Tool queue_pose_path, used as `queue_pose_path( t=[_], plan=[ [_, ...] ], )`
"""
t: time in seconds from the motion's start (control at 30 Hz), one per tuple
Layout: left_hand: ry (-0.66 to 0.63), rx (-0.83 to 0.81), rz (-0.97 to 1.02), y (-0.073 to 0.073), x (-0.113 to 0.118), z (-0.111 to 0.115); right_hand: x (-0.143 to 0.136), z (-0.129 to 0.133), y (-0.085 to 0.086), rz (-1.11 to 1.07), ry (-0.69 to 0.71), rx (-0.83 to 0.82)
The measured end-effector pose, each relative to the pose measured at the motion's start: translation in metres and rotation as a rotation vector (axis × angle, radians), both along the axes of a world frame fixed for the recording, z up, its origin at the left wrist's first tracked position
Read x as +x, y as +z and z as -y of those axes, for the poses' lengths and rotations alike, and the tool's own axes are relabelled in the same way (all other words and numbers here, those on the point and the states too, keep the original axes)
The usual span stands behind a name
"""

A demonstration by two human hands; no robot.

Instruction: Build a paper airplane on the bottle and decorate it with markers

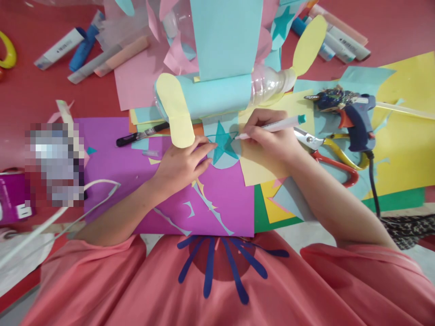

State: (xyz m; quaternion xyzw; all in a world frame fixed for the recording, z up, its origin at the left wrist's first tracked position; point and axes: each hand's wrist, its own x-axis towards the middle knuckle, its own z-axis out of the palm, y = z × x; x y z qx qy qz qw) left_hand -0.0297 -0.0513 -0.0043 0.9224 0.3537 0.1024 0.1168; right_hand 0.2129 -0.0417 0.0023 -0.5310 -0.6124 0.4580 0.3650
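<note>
My right hand (272, 133) grips a white marker (282, 124) with a teal end, its tip at the right side of a teal star (223, 144). The star lies on a rounded light-blue paper flap (220, 162) below a plastic bottle (267, 85) wrapped in light-blue paper. My left hand (185, 165) rests with fingers spread by the flap's left edge, holding nothing; part of it passes under a yellow paper piece (175, 111) at the bottle's left end. A second yellow piece (310, 45) sticks up at the bottle's neck.
A blue glue gun (362, 122) and scissors (340, 158) with red and yellow handles lie at the right. Purple paper (224, 194) with scraps lies in front. A black pen (141, 134) is left of the flap. Several markers (63, 47) lie at the back.
</note>
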Motion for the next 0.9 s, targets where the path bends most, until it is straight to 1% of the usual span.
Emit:
queue_pose_path(
  t=[0.13, 0.33, 0.47, 0.63, 0.9],
  plan=[
    [-0.007, 0.021, 0.015, -0.0008, 0.0002, -0.0001, -0.0006, 0.0012, -0.0038, -0.047, -0.011, 0.025],
    [-0.010, 0.052, 0.024, -0.0015, 0.0007, -0.0002, -0.0022, 0.0011, -0.0051, -0.009, 0.004, 0.040],
    [-0.011, 0.035, 0.015, -0.0012, 0.0007, 0.0002, -0.0019, 0.0000, -0.0039, 0.037, 0.005, 0.041],
    [0.000, 0.020, -0.005, -0.0002, 0.0013, 0.0003, -0.0002, -0.0024, -0.0032, 0.037, 0.033, 0.023],
    [-0.005, 0.014, 0.015, -0.0006, 0.0001, -0.0002, -0.0009, -0.0011, -0.0024, 0.010, -0.003, 0.003]
  ],
)
